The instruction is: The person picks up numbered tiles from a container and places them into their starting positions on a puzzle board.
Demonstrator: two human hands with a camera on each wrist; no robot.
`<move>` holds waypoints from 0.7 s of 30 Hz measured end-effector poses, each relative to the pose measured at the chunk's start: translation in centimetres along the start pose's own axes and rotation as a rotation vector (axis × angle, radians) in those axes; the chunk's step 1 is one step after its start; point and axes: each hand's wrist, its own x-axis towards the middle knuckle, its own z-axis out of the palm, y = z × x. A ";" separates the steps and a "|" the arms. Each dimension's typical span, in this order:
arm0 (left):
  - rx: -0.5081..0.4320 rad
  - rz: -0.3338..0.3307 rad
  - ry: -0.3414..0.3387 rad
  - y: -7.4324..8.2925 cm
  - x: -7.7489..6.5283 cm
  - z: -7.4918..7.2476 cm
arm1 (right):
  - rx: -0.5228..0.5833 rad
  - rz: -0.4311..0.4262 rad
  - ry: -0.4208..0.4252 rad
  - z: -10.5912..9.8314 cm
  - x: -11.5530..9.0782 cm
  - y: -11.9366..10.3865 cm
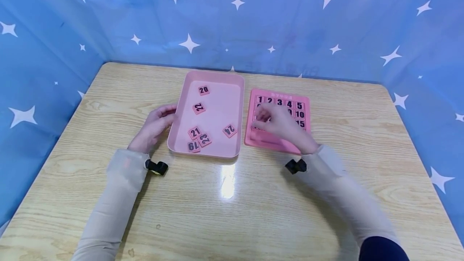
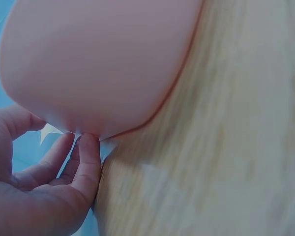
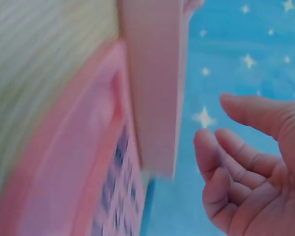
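Note:
A pink tray (image 1: 216,76) holds several loose number tiles, among them tile 20 (image 1: 204,90), tile 22 (image 1: 199,108) and tile 24 (image 1: 230,131). My left hand (image 1: 154,127) is at the tray's left side, its fingertips touching the outer wall, as the left wrist view also shows. To the right lies a pink number board (image 1: 251,142) with rows of tiles in its frame. Over it hovers my right hand (image 1: 277,122), hiding part of the rows. In the right wrist view, the thumb and loosely bent fingers (image 3: 206,152) stand apart, with nothing visible between them.
Tiles 21 (image 1: 194,133), 23 (image 1: 204,139) and 19 (image 1: 193,146) lie close together near the tray's front left. Everything stands on a wood-grain table (image 1: 261,212). A blue curtain (image 1: 232,19) with white stars hangs behind and along the sides.

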 end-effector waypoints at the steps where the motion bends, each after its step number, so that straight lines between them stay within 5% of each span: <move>1: 0.002 -0.001 0.000 0.0 0.0 0.0 | 0.025 -0.014 -0.006 0.5 0.4 -0.5; 10: 0.017 -0.011 0.009 0.0 0.1 0.0 | 0.264 -0.154 -0.207 6.6 2.9 -5.2; 21: 0.031 -0.010 0.012 -0.1 0.2 -0.1 | 0.253 -0.134 -0.339 11.6 4.3 -6.4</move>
